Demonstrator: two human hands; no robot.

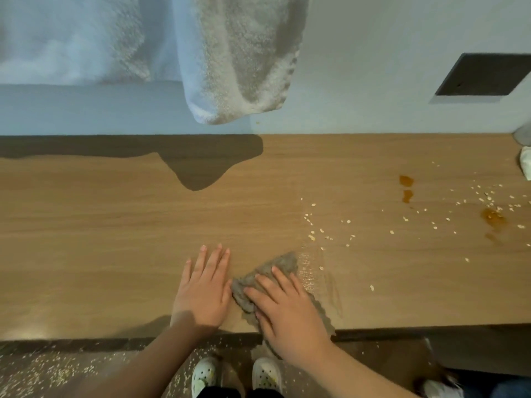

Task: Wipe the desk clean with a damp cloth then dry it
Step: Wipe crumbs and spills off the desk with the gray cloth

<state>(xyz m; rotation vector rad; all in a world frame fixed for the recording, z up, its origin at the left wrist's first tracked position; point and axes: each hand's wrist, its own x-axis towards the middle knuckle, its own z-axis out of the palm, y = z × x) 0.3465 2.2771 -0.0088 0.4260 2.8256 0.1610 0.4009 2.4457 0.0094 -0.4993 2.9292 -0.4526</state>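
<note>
A wooden desk runs across the view. My right hand presses flat with spread fingers on a crumpled grey cloth near the desk's front edge; part of the cloth hangs over that edge. My left hand rests flat on the bare wood just left of the cloth. Oat flakes lie scattered to the right of the cloth, and brown liquid spots sit further right, with another brown spot among flakes. A faint wet streak shows beside the cloth.
A white towel hangs against the wall above the desk's back edge. A dark rectangular opening is in the wall at right. White objects sit at the desk's far right end. Oat flakes cover the floor by my shoes.
</note>
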